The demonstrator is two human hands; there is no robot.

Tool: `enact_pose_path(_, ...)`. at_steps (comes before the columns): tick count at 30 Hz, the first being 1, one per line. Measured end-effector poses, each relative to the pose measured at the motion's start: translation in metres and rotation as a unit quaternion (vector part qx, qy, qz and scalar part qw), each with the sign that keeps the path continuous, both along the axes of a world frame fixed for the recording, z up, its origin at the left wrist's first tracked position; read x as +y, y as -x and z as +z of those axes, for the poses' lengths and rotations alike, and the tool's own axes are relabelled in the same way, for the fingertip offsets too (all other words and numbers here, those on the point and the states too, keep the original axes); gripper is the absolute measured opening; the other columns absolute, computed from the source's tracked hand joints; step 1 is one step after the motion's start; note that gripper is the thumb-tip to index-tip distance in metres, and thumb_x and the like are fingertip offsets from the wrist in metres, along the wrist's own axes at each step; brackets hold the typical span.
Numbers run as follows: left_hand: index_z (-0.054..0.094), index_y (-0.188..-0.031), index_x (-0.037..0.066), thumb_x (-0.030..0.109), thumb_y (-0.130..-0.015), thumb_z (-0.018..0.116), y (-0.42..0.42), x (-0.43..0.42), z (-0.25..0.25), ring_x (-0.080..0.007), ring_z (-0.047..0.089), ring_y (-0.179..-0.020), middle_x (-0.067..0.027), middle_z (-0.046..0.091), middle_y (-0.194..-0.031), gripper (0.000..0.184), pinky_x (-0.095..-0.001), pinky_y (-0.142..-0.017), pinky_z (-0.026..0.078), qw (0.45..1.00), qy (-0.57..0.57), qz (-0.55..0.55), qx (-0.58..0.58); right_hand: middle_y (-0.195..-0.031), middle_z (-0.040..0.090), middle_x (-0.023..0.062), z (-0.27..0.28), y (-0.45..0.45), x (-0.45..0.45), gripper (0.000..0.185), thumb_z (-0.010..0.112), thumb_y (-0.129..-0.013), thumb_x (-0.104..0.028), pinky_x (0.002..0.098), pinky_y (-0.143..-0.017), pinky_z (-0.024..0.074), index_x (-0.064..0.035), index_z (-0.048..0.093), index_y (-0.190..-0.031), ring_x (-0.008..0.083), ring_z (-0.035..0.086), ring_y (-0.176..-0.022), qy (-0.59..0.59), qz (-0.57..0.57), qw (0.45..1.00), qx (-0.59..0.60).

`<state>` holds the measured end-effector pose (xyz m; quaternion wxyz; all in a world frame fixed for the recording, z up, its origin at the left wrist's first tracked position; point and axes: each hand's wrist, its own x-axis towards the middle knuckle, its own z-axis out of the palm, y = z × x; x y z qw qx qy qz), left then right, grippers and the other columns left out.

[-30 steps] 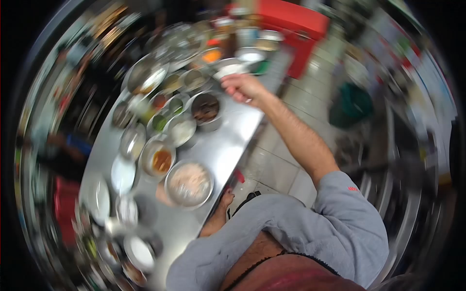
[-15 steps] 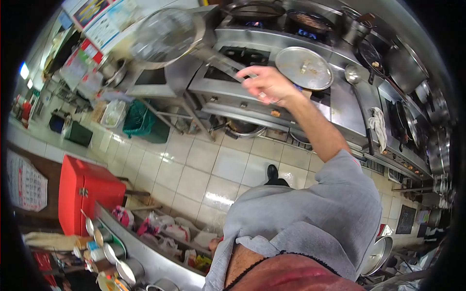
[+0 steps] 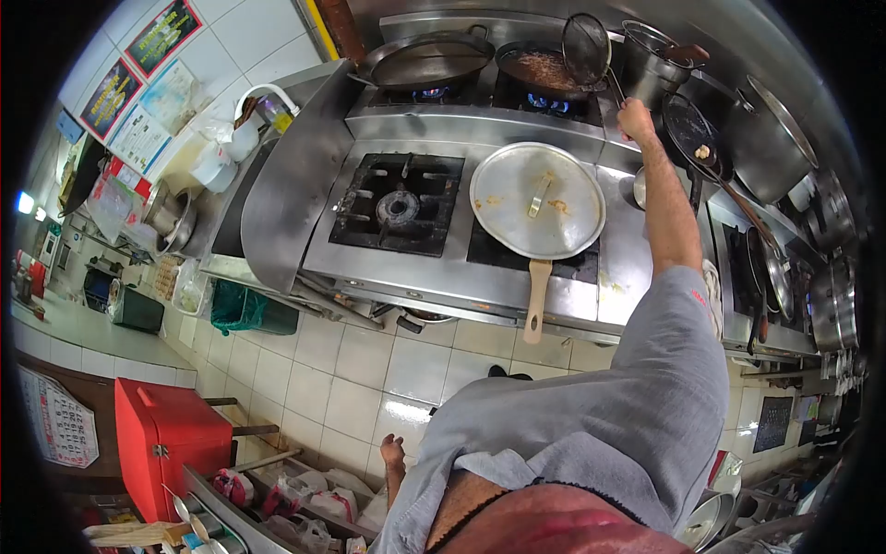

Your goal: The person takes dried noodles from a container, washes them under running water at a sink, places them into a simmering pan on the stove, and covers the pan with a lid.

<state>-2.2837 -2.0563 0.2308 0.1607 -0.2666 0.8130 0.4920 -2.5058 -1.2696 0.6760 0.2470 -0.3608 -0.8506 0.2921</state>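
Note:
My right hand is closed round the handle of a round mesh strainer at the back of the stove. The strainer is tilted on edge above the right side of a dark pan, which holds brownish food in bubbling liquid over a blue flame. Right of my hand stands a metal pot with another strainer basket in its top. My left hand hangs low by my side over the floor, its fingers apart, holding nothing.
A wide wok sits over a flame at back left. A metal lid covers a pan with a pale handle jutting past the stove's front edge. A small black pan and large pot stand right. A red box is behind left.
My right hand has carried the strainer from the left, over the front burners, to the dark pan at the back right. My left hand has come into view.

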Motion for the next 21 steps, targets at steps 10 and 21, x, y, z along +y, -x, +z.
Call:
enact_pose_path(10, 0.060, -0.101, -0.004, 0.016, -0.065, 0.067, 0.008, -0.038, -0.010, -0.0278, 0.060, -0.080, -0.0186, 0.063, -0.091, 0.041, -0.0338, -0.071, 0.049, 0.869, 0.239, -0.414, 0.126, -0.046, 0.046, -0.0014, 0.003, 0.018, 0.065, 0.021, 0.053, -0.082, -0.013, 0.0247, -0.032, 0.0257, -0.0100, 0.050, -0.061, 0.0086, 0.040, -0.035, 0.349, 0.058, 0.935, 0.015)
enact_pose_path(21, 0.050, -0.115, -0.004, 0.009, -0.070, 0.063, 0.051, -0.003, 0.006, -0.0245, 0.059, -0.067, -0.0166, 0.062, -0.086, 0.049, -0.0353, -0.060, 0.049, 0.998, 0.029, -0.050, -0.039, -0.054, 0.050, -0.0009, -0.016, 0.012, 0.045, 0.013, 0.055, -0.082, -0.009, 0.0196, -0.032, 0.0243, -0.0078, 0.051, -0.069, 0.0047, 0.040, -0.037, 0.420, 0.092, 0.894, 0.129)
